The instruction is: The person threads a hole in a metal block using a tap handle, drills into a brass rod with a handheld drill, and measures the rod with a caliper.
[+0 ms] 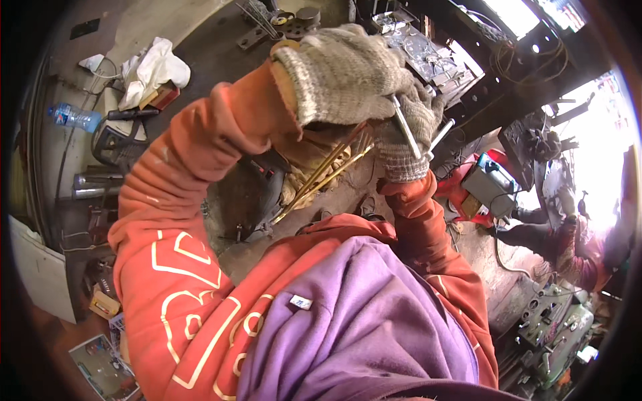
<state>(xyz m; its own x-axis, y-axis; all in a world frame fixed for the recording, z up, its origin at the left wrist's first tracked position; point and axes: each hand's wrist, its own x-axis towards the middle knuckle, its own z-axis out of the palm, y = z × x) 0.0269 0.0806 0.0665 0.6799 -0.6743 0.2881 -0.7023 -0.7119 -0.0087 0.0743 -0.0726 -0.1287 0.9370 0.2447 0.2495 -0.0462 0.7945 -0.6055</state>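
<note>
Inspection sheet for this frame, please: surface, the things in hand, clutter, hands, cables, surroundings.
Surface: dirty concrete floor, seen from above.
Things in hand: thin brass-coloured rods and a silver metal tool.
Clutter: white rag, plastic bottle, metal parts on the floor.
Hands: both in knitted grey gloves; left hand closed above the rods; right hand gripping the silver metal tool.
Cables: dark cable along the left edge; wires on the dark frame upper right.
Surroundings: red welding machine, green machine, another person's sleeve at right.
</note>
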